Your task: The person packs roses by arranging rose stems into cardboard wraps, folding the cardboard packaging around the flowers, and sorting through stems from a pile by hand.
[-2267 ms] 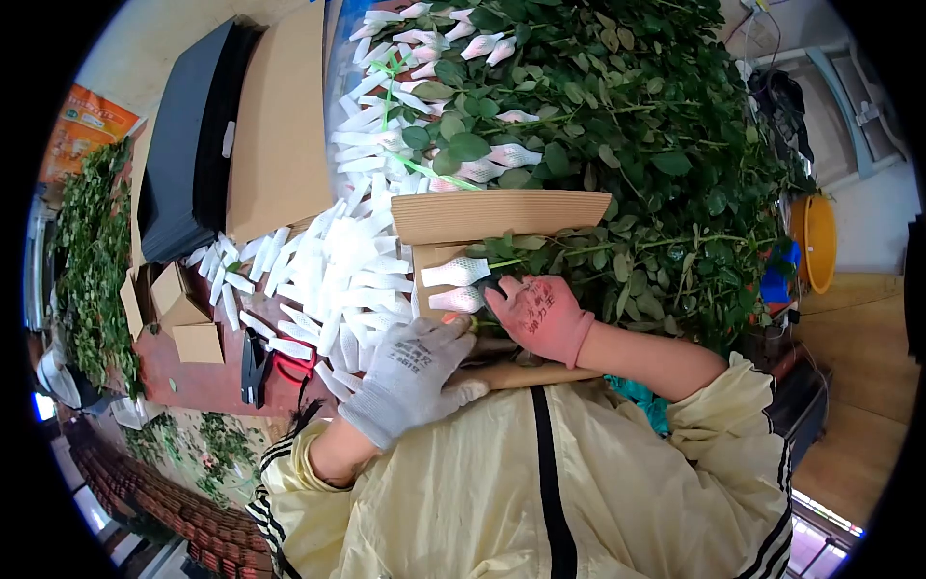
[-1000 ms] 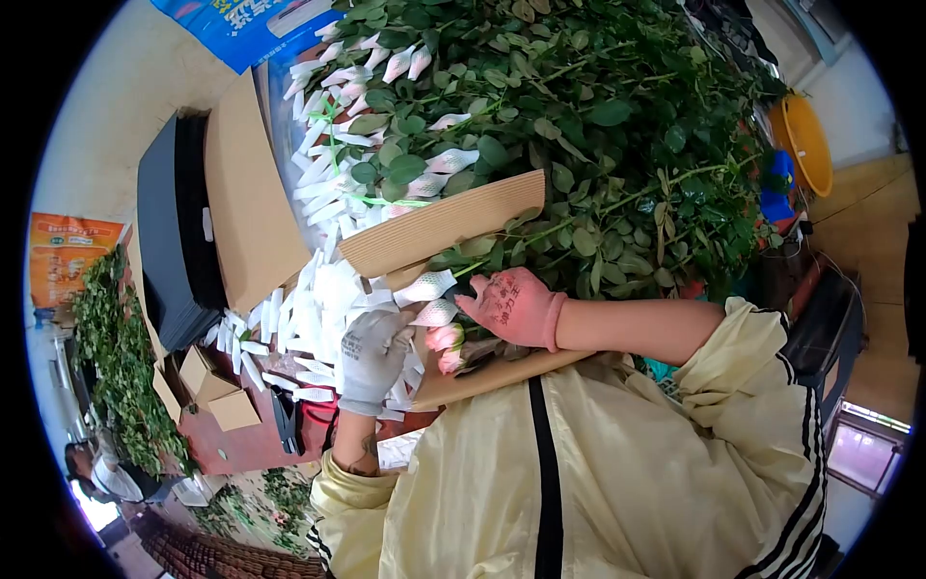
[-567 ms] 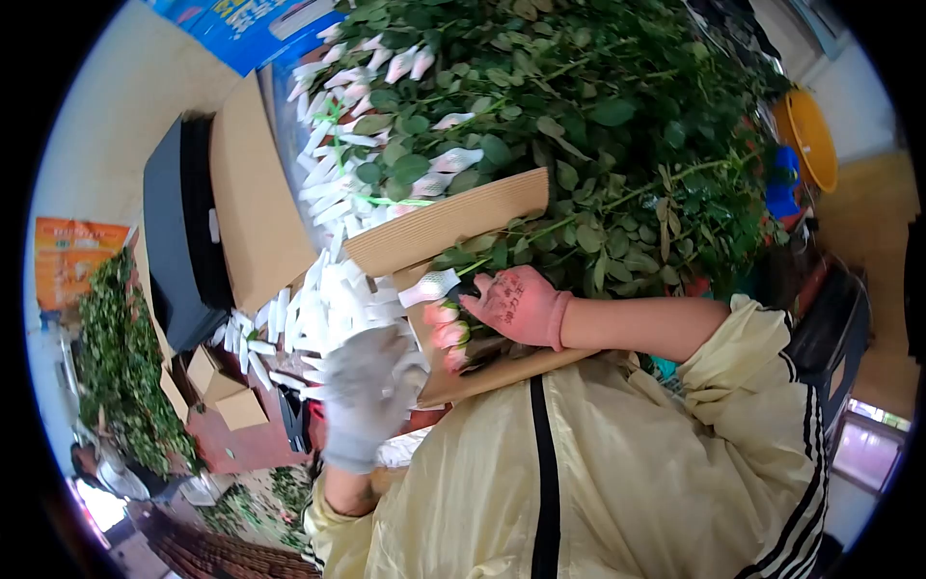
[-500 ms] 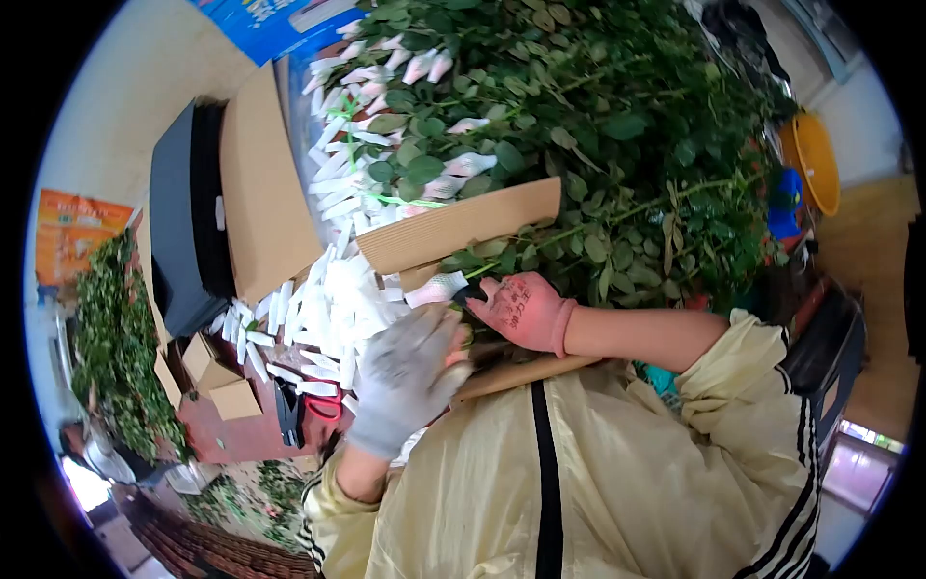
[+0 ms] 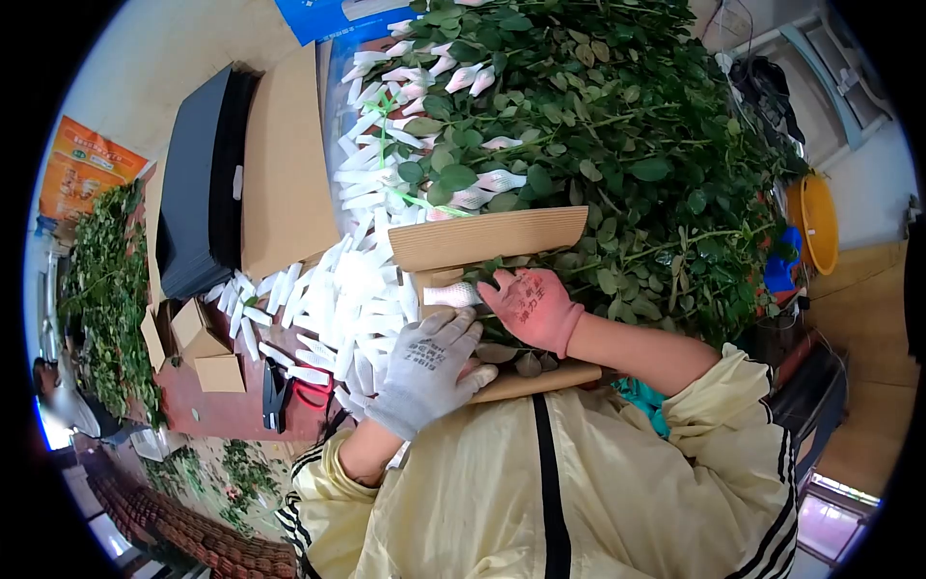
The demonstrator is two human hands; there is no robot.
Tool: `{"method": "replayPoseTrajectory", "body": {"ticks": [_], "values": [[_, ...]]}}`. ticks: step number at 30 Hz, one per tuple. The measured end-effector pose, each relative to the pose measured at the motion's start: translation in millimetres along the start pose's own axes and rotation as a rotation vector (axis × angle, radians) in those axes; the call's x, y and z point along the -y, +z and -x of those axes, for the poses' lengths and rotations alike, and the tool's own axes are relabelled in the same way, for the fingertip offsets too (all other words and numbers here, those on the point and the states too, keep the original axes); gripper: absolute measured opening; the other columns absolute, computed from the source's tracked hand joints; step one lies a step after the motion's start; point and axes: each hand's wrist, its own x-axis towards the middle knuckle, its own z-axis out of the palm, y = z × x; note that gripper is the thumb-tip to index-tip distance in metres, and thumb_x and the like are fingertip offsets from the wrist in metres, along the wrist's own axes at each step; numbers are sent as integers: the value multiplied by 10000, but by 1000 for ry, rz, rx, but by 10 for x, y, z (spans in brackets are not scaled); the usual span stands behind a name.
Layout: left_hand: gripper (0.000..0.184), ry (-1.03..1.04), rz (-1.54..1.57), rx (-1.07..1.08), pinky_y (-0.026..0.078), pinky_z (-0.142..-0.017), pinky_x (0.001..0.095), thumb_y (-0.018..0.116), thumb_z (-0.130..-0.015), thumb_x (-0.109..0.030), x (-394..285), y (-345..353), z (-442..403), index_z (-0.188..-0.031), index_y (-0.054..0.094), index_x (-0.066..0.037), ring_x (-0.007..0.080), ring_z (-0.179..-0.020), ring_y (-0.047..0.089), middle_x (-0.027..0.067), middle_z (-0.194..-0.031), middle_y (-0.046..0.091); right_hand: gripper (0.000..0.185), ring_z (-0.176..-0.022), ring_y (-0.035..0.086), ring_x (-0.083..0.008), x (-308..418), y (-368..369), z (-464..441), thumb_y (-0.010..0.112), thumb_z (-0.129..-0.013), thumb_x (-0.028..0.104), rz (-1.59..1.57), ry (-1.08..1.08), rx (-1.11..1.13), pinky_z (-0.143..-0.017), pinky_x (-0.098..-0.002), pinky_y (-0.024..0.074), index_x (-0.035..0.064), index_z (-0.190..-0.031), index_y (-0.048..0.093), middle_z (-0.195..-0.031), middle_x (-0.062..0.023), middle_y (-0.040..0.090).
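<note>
Grey left glove (image 5: 424, 374) | pink right glove (image 5: 531, 309) | black lettering (image 5: 422, 355) (illegible)

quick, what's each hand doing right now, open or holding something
left hand: open, next to the netted flower head; what lies under the palm is hidden
right hand: partly curled; cannot tell whether it holds anything

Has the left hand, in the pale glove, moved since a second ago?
Yes. Judged against the red-handled scissors, the left hand has moved rightward in the picture, farther away from them.
</note>
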Motion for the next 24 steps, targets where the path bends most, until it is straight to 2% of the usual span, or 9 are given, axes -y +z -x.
{"method": "replayPoseTrajectory", "body": {"ticks": [6,8,9,11,13,17,20,22,24], "values": [[497,32,-19,-47,415,-893,396,595,-793,-401,112,-5,-33,-1125,576,-31,295,-1088,523,146,-1174,568,328,-833,573,-216,14,32,15,445,-816,183,43,-46,-10,-704,-337,453,106,-1115,556,-943,-91,553],[372,-215,248,-227,445,-809,393,611,-793,-311,381,76,-60,-1066,593,-58,295,-946,575,124,-1056,604,325,-841,570,-213,-7,151,4,431,-822,176,32,-25,-28,-710,-335,451,106,-1114,556,-942,-90,551],[372,-214,249,-225,445,-809,393,611,-793,-311,446,103,-74,-1066,593,-58,295,-946,575,124,-1056,604,322,-839,569,-216,-36,344,-32,417,-831,168,-42,-21,-63,-708,-334,450,107,-1115,556,-946,-91,551],[272,-188,181,-269,456,-782,385,607,-781,-140,540,149,-99,-1042,614,-65,300,-895,587,126,-982,622,320,-838,569,-218,-14,206,-78,403,-839,161,-111,-18,-101,-706,-334,448,108,-1116,556,-950,-91,552],[272,-184,107,-265,457,-769,384,607,-782,-142,572,211,-111,-1044,612,-69,292,-877,586,115,-955,623,323,-838,579,-222,22,-77,-40,394,-853,171,18,-2,64,-710,-344,452,94,-1125,550,-981,-102,556],[264,-179,37,-309,454,-740,393,608,-782,-149,581,301,-124,-1038,616,-84,283,-818,579,94,-879,615,330,-833,593,-224,44,-4,-90,402,-860,189,60,-22,26,-702,-352,458,89,-1140,544,-1004,-118,562],[256,-139,19,-336,452,-731,397,610,-774,-128,574,280,-125,-1026,618,-88,287,-799,572,92,-835,598,335,-852,597,-226,58,-78,-90,405,-858,186,60,-2,132,-717,-349,464,88,-1148,539,-1024,-128,567],[235,-152,30,-336,451,-732,392,615,-761,-141,607,325,-110,-993,615,-106,275,-803,575,87,-846,599,270,-754,627,-247,11,20,-77,433,-866,175,68,-45,-59,-602,-363,478,47,-1061,568,-965,-158,604],[214,-152,43,-331,450,-732,386,620,-749,-154,628,368,-100,-961,611,-124,264,-806,577,82,-858,600,289,-763,630,-247,-66,239,-99,422,-869,172,38,-64,-105,-609,-357,482,38,-1087,555,-974,-165,608]]}}
